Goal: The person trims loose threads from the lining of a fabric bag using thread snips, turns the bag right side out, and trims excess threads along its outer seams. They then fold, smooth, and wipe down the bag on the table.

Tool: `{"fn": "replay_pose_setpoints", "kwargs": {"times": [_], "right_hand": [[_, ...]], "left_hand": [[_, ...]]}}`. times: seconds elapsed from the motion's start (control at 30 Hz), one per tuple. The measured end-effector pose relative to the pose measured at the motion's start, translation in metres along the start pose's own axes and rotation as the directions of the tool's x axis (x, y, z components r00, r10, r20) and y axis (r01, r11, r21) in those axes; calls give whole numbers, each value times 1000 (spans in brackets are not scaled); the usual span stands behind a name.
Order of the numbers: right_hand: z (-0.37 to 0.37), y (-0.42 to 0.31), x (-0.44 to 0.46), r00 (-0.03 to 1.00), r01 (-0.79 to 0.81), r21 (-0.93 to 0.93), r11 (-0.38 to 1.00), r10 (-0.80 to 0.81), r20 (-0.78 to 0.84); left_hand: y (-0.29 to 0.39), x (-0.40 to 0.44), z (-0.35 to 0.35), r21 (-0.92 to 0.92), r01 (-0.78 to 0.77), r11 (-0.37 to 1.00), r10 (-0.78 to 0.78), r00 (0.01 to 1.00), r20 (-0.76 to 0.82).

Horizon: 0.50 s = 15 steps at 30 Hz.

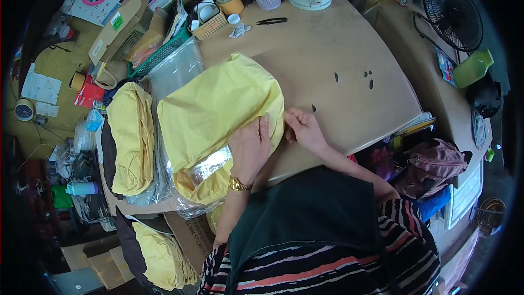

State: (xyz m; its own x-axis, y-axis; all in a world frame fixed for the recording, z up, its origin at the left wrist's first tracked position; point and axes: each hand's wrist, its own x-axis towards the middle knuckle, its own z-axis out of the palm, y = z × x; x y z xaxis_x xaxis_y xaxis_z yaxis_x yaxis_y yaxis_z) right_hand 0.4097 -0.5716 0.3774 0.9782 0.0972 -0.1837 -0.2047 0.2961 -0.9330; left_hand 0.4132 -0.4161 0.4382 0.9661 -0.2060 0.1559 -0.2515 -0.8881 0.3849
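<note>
**Dark green cloth apron (305, 205) covering a black fabric top with coral and cream stripes (338, 270)**

Pale stitching is tracing the apron's curved lower edge. Uneven, wavy stripes are crossing the top's body and sleeves. A gold-coloured metal wristwatch (239, 184) with a link band is circling the wrist above the left hand (251, 146).

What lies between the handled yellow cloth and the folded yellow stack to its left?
Clear plastic lies between the yellow cloth and the folded stack, in the head view.
</note>
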Motion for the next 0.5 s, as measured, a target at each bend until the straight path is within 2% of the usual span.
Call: {"fn": "replay_pose_setpoints", "kwargs": {"times": [0.03,0.07,0.1,0.13,0.2,0.27,0.4,0.43,0.5], "right_hand": [[-1,3,2,1000,3,-2,1000,-3,1],[-1,8,6,995,38,103,994,-29,-92],[-2,11,8,981,82,204,976,-43,-188],[-4,14,7,981,80,205,976,-41,-188],[-5,14,6,989,125,67,990,-119,-82],[-4,8,3,994,98,54,994,-95,-56],[-4,10,4,996,85,13,996,-85,-18],[-6,10,5,996,86,11,996,-85,-18],[-9,9,5,1000,-18,170,985,14,27]], "left_hand": [[-1,0,1,-44,-9,999,6,999,-54],[-1,1,1,-87,-22,996,12,994,-107],[-1,2,0,-87,-25,996,15,994,-108],[-1,0,0,-110,-7,994,-5,994,-112],[0,-1,-3,-132,12,991,-27,993,-117],[2,-2,-8,-209,15,978,-20,1000,-20],[-1,-4,-4,-188,-22,982,23,1000,5],[-2,-5,-2,-216,-8,976,-1,999,-42],[-7,-8,9,-246,2,969,-24,996,-87]]}}
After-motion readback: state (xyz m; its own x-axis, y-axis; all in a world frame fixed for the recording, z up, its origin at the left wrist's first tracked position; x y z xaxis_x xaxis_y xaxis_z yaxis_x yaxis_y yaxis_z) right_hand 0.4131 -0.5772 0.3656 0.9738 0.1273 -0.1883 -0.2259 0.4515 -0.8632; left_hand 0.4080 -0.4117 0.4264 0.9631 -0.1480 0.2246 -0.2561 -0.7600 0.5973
